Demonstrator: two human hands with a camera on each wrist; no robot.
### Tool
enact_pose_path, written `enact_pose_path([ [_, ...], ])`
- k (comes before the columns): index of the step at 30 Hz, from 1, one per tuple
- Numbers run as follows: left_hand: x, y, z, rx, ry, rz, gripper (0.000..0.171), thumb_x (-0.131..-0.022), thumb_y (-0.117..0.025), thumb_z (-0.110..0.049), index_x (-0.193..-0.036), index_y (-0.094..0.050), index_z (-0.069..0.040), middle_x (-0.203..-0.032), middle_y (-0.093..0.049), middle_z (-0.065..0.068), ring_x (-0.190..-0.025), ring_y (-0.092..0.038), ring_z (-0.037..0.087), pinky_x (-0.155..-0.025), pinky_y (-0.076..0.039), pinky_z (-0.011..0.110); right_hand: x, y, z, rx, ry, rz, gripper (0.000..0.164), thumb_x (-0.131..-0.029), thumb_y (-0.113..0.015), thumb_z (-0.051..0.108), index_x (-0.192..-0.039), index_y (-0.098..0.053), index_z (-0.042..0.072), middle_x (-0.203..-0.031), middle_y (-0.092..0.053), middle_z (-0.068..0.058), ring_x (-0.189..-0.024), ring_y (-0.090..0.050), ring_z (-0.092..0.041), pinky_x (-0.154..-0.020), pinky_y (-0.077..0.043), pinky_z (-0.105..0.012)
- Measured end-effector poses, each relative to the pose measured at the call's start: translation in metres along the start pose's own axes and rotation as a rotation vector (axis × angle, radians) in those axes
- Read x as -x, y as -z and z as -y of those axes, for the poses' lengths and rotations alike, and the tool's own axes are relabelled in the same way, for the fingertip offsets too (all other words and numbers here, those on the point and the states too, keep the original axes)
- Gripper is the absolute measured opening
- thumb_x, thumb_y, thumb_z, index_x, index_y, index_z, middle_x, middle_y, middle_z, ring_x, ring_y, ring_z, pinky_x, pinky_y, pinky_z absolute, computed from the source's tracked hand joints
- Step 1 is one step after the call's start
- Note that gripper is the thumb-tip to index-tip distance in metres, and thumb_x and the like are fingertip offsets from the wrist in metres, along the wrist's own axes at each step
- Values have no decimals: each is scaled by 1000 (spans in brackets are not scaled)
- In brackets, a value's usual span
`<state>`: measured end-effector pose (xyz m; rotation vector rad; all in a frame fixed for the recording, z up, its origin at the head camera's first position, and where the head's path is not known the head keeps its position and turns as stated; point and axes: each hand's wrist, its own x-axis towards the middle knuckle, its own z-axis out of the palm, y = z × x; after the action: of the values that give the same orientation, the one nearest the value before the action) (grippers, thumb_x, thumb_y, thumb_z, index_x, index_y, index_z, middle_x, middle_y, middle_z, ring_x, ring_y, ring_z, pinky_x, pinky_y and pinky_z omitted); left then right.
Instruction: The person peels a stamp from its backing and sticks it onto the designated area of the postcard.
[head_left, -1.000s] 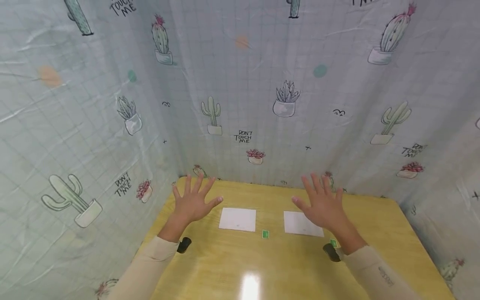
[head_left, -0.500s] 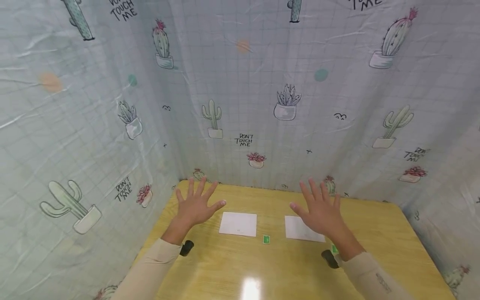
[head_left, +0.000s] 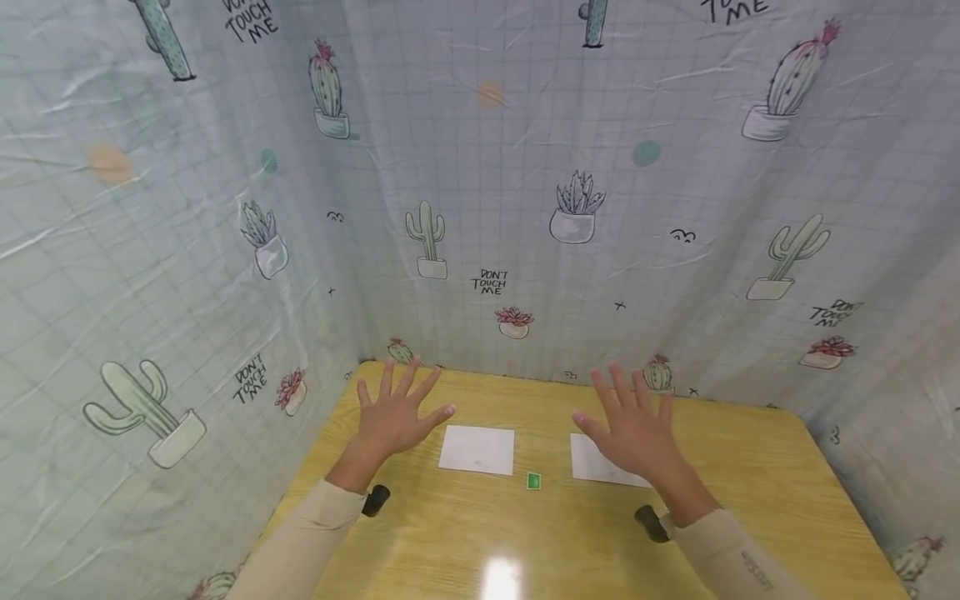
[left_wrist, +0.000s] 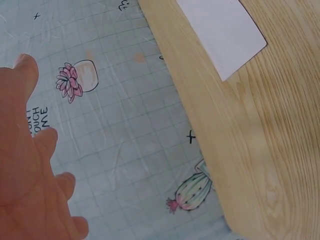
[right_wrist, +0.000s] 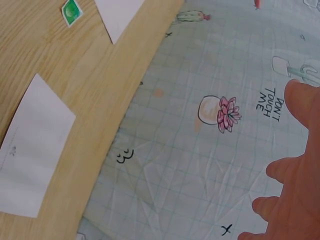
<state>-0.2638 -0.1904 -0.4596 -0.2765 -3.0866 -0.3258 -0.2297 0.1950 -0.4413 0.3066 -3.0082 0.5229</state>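
Both hands are raised over the table with fingers spread, and neither holds anything. The left hand (head_left: 393, 423) is to the left of a white paper sheet (head_left: 477, 450). Over on the right, the right hand (head_left: 636, 432) covers part of a second white paper sheet (head_left: 600, 462) in the head view. A small green square sticker (head_left: 533, 481) lies between the two sheets. In the left wrist view, the left thumb and fingertips show along the left edge. The right wrist view has the right fingertips at its right edge, with the paper and the green sticker (right_wrist: 72, 12) lying apart from them.
The yellow wooden table (head_left: 450, 533) reaches back to a curtain (head_left: 465, 167) printed with cacti, which hangs behind it and on both sides. A dark wrist camera (head_left: 376, 501) sits on the left wrist, another (head_left: 652, 523) on the right.
The right hand has shifted slightly to the left, and its sleeve now hides a second green sticker seen earlier. The left hand has moved slightly right. The whole head view has shifted a little downward.
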Motion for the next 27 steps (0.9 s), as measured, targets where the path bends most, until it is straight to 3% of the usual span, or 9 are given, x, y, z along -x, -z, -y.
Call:
enact_pose_path([
  [12,-1,-2,2,-5,3,-2,82,-97,-45,-78,-166,-22,-40,-178,-9,5,-163,6,44,-117,1,85,-4,-8,1,5,-4,9,89,-102,-44,71,-168,-20,17,-177,-5,-17,-161,1,-52,-115,8,-85],
  [27,1,-11,2,13,2,9,82,-96,-44,-79,-166,-24,-39,-178,-9,6,-163,4,46,-116,4,86,0,-17,8,20,-2,2,87,-101,-48,68,-167,-23,18,-176,-11,-18,-160,-5,-52,-115,2,-86],
])
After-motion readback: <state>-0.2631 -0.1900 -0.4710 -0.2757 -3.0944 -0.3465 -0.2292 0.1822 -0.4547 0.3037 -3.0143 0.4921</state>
